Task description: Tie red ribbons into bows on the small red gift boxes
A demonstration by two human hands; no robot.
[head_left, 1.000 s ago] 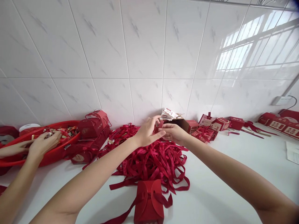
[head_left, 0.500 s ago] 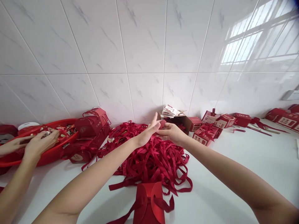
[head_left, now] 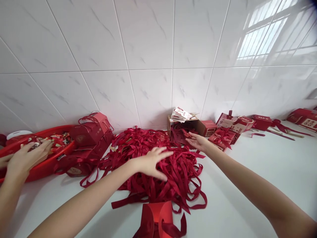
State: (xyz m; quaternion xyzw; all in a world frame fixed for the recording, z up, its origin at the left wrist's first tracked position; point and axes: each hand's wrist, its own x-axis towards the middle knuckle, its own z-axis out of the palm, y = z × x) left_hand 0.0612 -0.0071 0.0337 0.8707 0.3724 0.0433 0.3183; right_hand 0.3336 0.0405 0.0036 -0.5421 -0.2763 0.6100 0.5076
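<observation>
My left hand (head_left: 154,162) is open, fingers spread, just over a heaped pile of dark red ribbons (head_left: 173,172); it holds nothing. My right hand (head_left: 198,142) reaches to the mouth of a small cardboard box (head_left: 198,127), palm partly up, with a small flat red piece (head_left: 186,133) at its fingertips. Dark red pieces (head_left: 179,134) lie inside that box, and folded white printed cards (head_left: 182,114) rest on top. Nearest me stands a red gift box (head_left: 160,211) with curved flaps and a ribbon through it, cut off by the lower frame edge.
At left, another person's hands (head_left: 27,158) are in a red basin (head_left: 53,163) of wrapped sweets. Stacked red gift boxes (head_left: 90,132) stand beside it. More boxes (head_left: 223,137) and loose ribbons (head_left: 282,130) line the tiled wall (head_left: 153,96) on the right.
My hands have parted. The right moved right to the cardboard box with the red piece; the left dropped back over the ribbons, fingers spread. The view shifted slightly.
</observation>
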